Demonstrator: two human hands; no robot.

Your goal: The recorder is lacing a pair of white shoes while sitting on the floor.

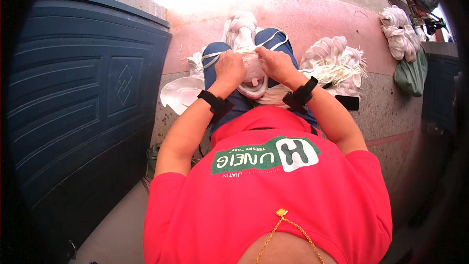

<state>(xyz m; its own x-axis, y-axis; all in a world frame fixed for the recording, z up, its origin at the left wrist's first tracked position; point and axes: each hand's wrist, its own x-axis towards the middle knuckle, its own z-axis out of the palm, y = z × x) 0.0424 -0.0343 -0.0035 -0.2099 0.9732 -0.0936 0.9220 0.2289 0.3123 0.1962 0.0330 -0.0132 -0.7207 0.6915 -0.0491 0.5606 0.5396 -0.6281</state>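
A pale white-pink shoe (253,68) rests between my knees, its toe pointing away from me and its ankle opening close to my body. Across its upper runs a white shoelace (277,43), with one loose stretch over the left knee and a loop over the right. My left hand (231,70) is closed on the lace at the shoe's left side. On the right side, my right hand (277,64) pinches the lace near the eyelets. The exact fingertip grip is partly hidden by the hands themselves.
To my right lies a pile of pale shoes and laces (334,61), with a black phone (347,102) nearer me. White pieces (181,93) lie to the left, beside a dark blue panelled door (88,88). Farther right are more shoe bundles (400,32) and a green sack (412,74).
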